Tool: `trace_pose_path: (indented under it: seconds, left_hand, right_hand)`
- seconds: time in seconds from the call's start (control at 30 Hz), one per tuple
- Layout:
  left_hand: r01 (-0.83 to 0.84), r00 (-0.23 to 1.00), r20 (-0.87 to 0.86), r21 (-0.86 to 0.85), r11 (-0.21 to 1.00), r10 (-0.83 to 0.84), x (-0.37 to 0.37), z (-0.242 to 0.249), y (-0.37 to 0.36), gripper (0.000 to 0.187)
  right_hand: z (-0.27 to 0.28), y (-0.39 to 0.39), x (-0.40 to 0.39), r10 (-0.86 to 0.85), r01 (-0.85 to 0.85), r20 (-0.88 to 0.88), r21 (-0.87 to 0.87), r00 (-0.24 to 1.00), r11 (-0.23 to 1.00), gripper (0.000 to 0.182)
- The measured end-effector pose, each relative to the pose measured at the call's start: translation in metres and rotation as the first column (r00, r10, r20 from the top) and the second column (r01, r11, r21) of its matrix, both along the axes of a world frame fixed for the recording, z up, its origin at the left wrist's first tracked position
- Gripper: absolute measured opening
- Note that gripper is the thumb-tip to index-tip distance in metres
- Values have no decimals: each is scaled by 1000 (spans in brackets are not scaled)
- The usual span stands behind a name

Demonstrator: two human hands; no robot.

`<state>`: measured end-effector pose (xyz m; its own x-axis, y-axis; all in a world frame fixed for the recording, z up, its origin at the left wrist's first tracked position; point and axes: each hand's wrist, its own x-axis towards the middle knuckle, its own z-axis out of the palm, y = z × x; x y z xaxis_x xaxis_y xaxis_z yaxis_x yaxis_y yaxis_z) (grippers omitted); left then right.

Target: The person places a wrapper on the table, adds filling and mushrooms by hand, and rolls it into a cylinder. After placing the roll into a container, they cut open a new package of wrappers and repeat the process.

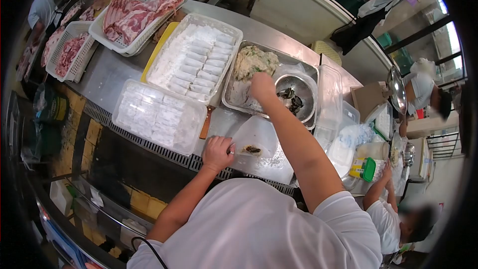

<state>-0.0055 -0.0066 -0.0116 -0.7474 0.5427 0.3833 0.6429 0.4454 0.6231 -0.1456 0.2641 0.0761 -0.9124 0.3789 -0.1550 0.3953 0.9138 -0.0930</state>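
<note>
My right hand (262, 88) reaches into the metal tray (228, 100), at the lower edge of a pale filling mixture with green bits (255, 63); its fingers are mostly hidden. My left hand (217, 153) rests closed on the steel table, with a small dark item at its fingertips that I cannot make out. Right of it lies a thin whitish wrapper sheet (259, 134) with a dark piece and some filling (251, 149) on it. A steel bowl (307, 80) in the tray's right part holds dark pieces (294, 103).
White-dusted rolls fill a plastic container (238, 35) on a yellow board (160, 50). A lidded container (159, 115) sits nearer. Raw meat lies in white baskets (130, 49) at the upper left. Other people stand at the right and upper left. Clear plastic containers (331, 94) line the right.
</note>
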Motion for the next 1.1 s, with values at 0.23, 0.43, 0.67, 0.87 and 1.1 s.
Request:
trace_pose_path:
  seconds: [0.23, 0.43, 0.67, 0.87, 1.1]
  left_hand:
    - [0, 1000, -6, 18, 1000, 1, -1, 4, 1, 19]
    - [-13, 1000, -25, 43, 999, 14, -3, 5, 2, 17]
    - [-3, 1000, 0, -19, 1000, 3, -1, 3, 1, 16]
    - [-2, 1000, -19, -21, 1000, 2, 2, 0, 1, 15]
    - [7, 1000, -27, -47, 999, -8, 2, 1, 1, 15]
  right_hand:
    - [11, 75, -52, -272, 213, -315, -209, 910, 955, 22]
    - [40, 66, -38, -564, 54, -18, -993, 826, 109, 23]
    - [46, 9, 114, -70, 88, 64, -889, 996, 449, 31]
    - [2, -17, 218, -84, 99, 55, -702, 995, 705, 22]
    - [-24, -22, 240, -28, -19, -67, -605, 997, 796, 19]
